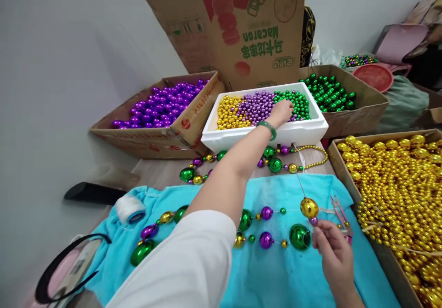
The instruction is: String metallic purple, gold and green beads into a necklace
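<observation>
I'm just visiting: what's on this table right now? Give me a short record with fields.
left hand: left hand reaches into the white foam tray, fingers down among its small beads
tray contents: gold, purple and green beads in three patches
right hand: right hand pinches a thread by a small purple bead, under a gold bead
work surface: turquoise towel with a partly strung garland
right side: box of gold beads
behind: boxes of purple balls and green balls
</observation>
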`<state>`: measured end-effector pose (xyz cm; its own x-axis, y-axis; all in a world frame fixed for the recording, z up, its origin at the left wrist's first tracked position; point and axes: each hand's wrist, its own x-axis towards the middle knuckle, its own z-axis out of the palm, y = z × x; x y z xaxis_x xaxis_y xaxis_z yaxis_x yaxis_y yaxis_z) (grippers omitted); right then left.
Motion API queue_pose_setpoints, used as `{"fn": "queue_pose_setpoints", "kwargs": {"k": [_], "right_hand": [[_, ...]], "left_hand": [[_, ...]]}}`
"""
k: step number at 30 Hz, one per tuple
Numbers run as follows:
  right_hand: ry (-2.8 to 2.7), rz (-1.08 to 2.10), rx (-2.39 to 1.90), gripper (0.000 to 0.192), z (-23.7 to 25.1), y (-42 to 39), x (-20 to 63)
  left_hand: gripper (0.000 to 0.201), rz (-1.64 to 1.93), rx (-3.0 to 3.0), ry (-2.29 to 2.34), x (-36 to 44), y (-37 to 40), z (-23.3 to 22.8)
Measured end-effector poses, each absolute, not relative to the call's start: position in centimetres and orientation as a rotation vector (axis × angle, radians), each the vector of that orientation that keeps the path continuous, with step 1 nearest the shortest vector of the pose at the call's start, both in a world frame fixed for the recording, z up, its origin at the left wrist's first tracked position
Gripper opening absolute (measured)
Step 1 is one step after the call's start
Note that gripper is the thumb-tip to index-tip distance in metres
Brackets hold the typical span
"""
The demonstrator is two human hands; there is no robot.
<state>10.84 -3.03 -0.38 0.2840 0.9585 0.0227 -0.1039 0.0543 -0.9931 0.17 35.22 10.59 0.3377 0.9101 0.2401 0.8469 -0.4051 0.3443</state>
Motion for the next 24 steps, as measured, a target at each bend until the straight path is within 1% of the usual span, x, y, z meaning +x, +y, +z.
{"fn": "queue_pose_setpoints", "kwargs": {"k": [5,8,11,13,15,18,21,24], "right_hand": [[-0.971,0.975,-1.27,0.01,-1.2,-3.0,12.2],[-0.977,0.963,-1.305,0.01,-1.5,-2.8,13.2],[-0.978,0.967,-1.319,0.009,-1.4,-2.4,13.7],[-0.981,0.966,-1.318,0.008,-1.3,-2.1,13.8],[-0.977,0.951,-1.313,0.007,-1.0,-2.0,13.9],[-0.967,0.92,-1.319,0.007,-0.5,-2.3,14.0],[-0.975,0.915,-1.315,0.008,0.0,-2.9,13.7],[-1.009,0.917,-1.283,0.008,0.1,-3.8,12.8]], "left_hand": [[0.03,0.377,2.45,1.792,4.6,39.0,8.8],[0.036,0.368,2.377,1.901,6.4,40.0,7.7],[0.035,0.415,2.292,1.932,7.5,40.5,7.3],[0.03,0.504,2.208,1.912,7.7,40.4,7.8],[0.021,0.681,2.108,1.796,7.5,39.5,9.1],[0.019,0.855,2.043,1.52,5.8,35.8,11.3],[0.026,0.823,1.997,1.335,2.2,28.5,12.5],[0.027,0.844,1.436,0.954,-2.7,20.1,12.0]]}}
